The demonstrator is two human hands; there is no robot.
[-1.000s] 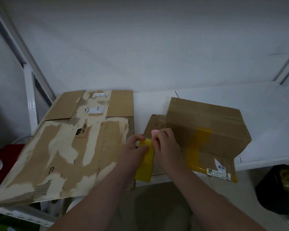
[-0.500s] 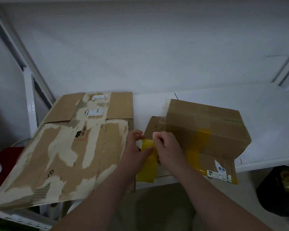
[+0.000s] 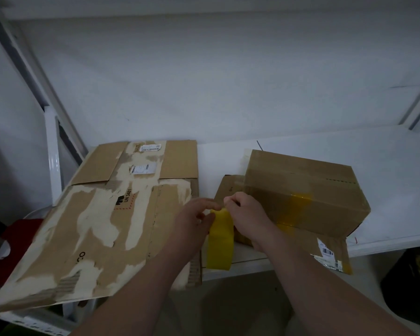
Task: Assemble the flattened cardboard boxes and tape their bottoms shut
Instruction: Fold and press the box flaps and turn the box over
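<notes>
A roll of yellow tape point(image 3: 220, 241) hangs over the front edge of the white table point(image 3: 386, 180), between my two hands. My left hand point(image 3: 194, 221) grips the roll from its left side. My right hand point(image 3: 246, 214) pinches the tape at the roll's top edge. Right behind my right hand stands an assembled cardboard box point(image 3: 303, 190) with a strip of yellow tape across it and a flap hanging over the table edge. A large flattened cardboard box point(image 3: 95, 234) with torn paper patches lies to the left.
A second flattened box point(image 3: 180, 161) with white labels lies behind the large one. A white wall stands close behind the table. A red object point(image 3: 17, 241) sits low at the left, and a dark bag point(image 3: 412, 284) sits on the floor at the right.
Both hands have lifted the tape roll slightly toward the boxes. My right hand's fingers have shifted to the roll's top edge. The boxes have not moved.
</notes>
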